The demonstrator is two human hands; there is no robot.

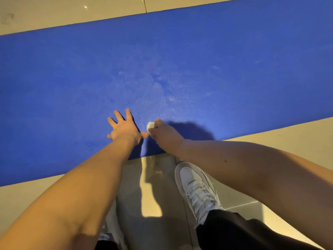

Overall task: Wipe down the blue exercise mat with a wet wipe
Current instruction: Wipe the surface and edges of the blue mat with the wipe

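Observation:
The blue exercise mat [162,65] lies flat across the floor, slanting from lower left to upper right, with pale smudged patches near its middle. My left hand [124,128] rests flat on the mat near its front edge, fingers spread. Just to its right, my right hand [165,134] holds a small folded white wet wipe [150,125] down against the mat. Only one end of the wipe shows past my fingers.
Beige floor tiles [72,11] border the mat on both long sides. My white sneaker [194,184] and black trouser leg [243,231] sit on the tiles just in front of the mat's front edge.

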